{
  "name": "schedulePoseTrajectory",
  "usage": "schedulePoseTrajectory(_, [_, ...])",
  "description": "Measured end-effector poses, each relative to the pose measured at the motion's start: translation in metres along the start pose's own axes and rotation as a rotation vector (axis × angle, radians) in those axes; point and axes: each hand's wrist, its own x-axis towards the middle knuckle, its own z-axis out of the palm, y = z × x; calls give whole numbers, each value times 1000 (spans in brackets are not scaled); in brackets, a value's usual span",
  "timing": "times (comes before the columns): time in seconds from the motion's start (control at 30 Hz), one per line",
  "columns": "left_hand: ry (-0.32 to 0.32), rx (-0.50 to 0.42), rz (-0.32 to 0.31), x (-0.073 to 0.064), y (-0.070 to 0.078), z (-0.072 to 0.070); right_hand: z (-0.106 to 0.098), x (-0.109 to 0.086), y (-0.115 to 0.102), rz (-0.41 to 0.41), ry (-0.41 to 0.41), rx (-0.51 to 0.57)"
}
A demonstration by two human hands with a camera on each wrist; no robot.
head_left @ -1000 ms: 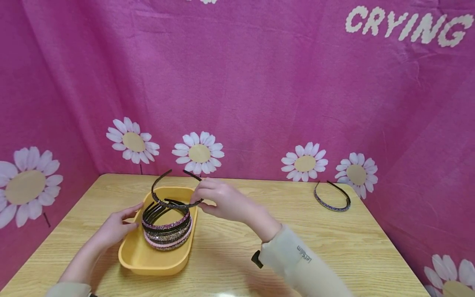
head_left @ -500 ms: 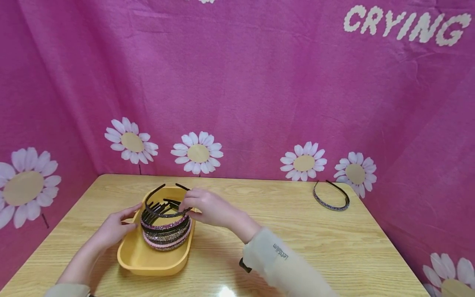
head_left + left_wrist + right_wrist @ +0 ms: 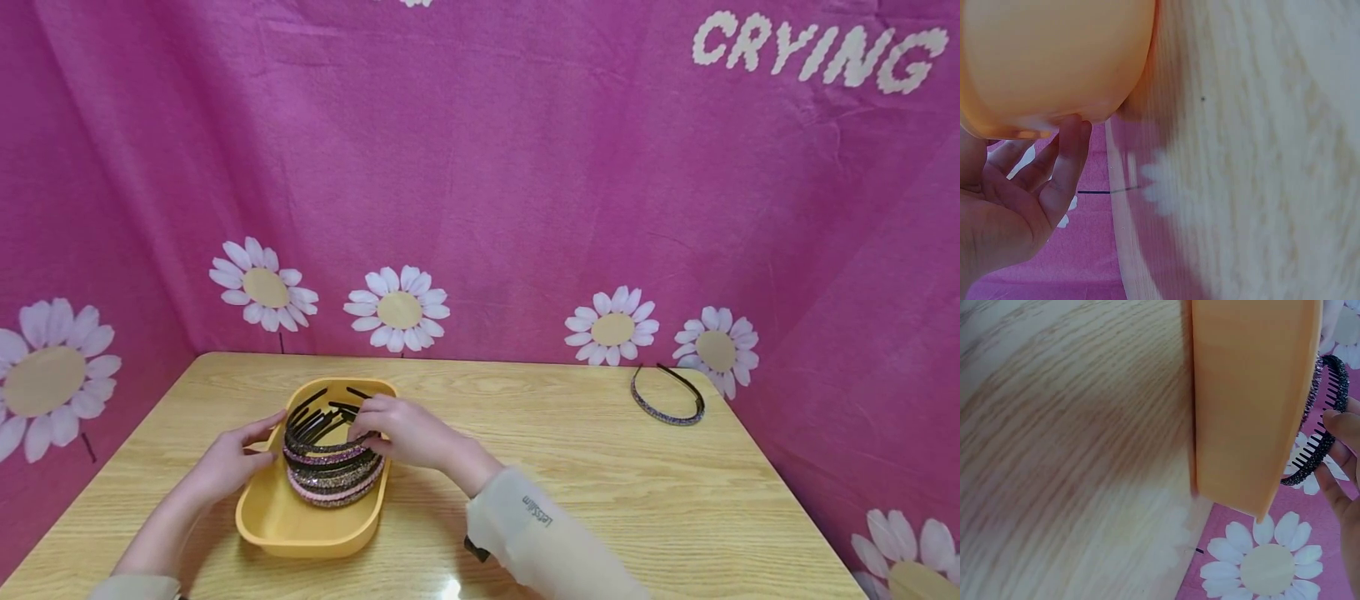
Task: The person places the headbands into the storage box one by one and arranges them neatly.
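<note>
My right hand pinches a dark glittery headband by its right side, low over the stack in the yellow tub. In the right wrist view this dark headband shows comb teeth on its inner side, with thumb and fingers on its band. Below it several headbands are nested, with glittery pink, black, gold and pale pink bands and their ends pointing back. My left hand rests against the tub's left side. In the left wrist view its fingertips touch the outer wall, fingers nearly straight.
Another glittery headband, bluish purple, lies by itself at the far right of the wooden table. A pink cloth with printed daisies hangs behind the table and along both sides.
My right hand has lowered the dark headband from above the tub down to the top of the stack, moving slightly left and toward me. The left hand stays at the tub's side.
</note>
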Motion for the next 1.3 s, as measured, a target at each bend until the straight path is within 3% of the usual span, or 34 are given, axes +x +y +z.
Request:
schedulePoseTrajectory(0.73, [-4, -32, -25, -1, 1, 0, 12, 2, -1, 62, -59, 19])
schedulePoseTrajectory(0.97, [-3, -9, -7, -1, 2, 0, 5, 2, -3, 62, -72, 29])
schedulePoseTrajectory(1.3, [-17, 12, -19, 2, -2, 0, -17, -2, -4, 4, -30, 44])
